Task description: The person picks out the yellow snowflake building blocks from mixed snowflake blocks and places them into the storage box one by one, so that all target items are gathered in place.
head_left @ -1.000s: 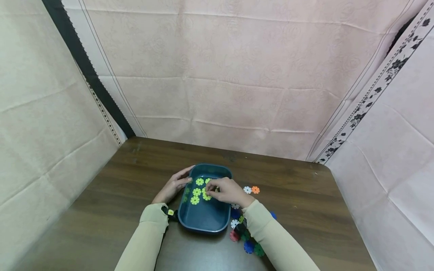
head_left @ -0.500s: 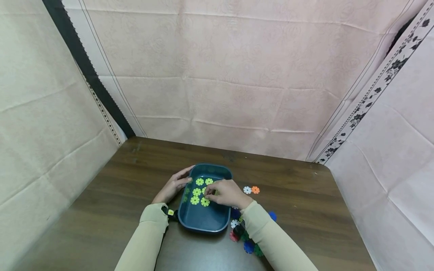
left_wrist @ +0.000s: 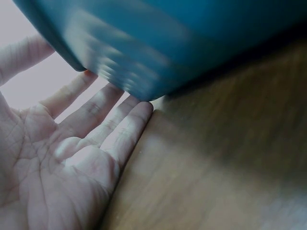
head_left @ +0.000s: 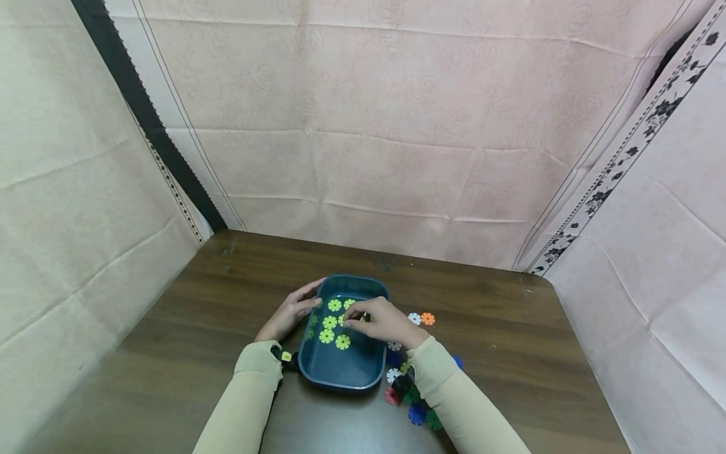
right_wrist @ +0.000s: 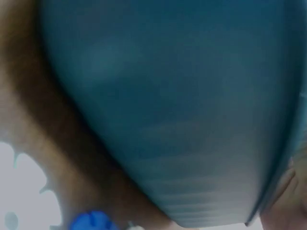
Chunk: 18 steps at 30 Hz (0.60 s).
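Note:
A dark blue-green rectangular tray (head_left: 343, 369) stands on the wooden table. Several yellow-green flower-shaped discs (head_left: 326, 336) lie in rows on its floor. My left hand (head_left: 288, 314) holds the tray's left side, thumb at the rim. In the left wrist view its fingers (left_wrist: 91, 108) press against the outer wall (left_wrist: 139, 43). My right hand (head_left: 381, 320) reaches in over the right rim, thumb and fingers drawn together at the middle discs; I cannot tell whether a disc is between the fingertips. The right wrist view mostly shows the tray's outer wall (right_wrist: 168, 96).
Loose flower discs lie right of the tray: a white disc (head_left: 414, 318), an orange disc (head_left: 428, 319), and a mixed group with a red disc (head_left: 392, 396), a blue disc (head_left: 416, 414) and a green disc (head_left: 433, 420), partly under the right sleeve (head_left: 454, 394). Cloth walls (head_left: 363, 139) enclose the table.
My right fingertips have drawn back slightly from the nearest right-hand disc, now fully visible and a little closer to me. My left hand and the tray stay put.

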Motion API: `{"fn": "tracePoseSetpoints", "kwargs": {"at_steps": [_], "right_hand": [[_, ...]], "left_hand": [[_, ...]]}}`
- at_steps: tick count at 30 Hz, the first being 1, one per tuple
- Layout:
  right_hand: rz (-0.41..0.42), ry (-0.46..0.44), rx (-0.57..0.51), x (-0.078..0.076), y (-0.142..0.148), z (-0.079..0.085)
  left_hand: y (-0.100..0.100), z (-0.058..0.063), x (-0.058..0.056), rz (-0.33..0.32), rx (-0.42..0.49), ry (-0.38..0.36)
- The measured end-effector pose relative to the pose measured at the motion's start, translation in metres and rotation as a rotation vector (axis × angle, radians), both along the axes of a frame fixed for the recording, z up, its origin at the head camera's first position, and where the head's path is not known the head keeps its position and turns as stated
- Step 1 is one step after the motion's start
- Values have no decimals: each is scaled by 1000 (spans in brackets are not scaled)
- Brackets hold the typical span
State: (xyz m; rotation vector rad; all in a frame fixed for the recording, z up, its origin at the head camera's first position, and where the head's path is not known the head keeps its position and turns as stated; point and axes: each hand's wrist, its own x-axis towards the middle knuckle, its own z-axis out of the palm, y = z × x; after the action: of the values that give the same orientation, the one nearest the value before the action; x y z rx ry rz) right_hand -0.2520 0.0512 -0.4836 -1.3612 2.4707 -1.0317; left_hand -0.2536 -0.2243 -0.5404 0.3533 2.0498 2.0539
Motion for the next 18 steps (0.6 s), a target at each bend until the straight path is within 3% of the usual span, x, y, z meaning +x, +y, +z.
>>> {"fn": "tracePoseSetpoints", "kwargs": {"at_steps": [4, 10, 18], "right_hand": [[-2, -42, -63, -1, 6, 5], [-32, -31, -120, 1, 14, 13], [-134, -70, -234, 9, 31, 15]], "left_hand": [[0, 0, 0, 1, -3, 4], [0, 1, 1, 17, -10, -5], [0, 1, 1, 6, 0, -4]]}}
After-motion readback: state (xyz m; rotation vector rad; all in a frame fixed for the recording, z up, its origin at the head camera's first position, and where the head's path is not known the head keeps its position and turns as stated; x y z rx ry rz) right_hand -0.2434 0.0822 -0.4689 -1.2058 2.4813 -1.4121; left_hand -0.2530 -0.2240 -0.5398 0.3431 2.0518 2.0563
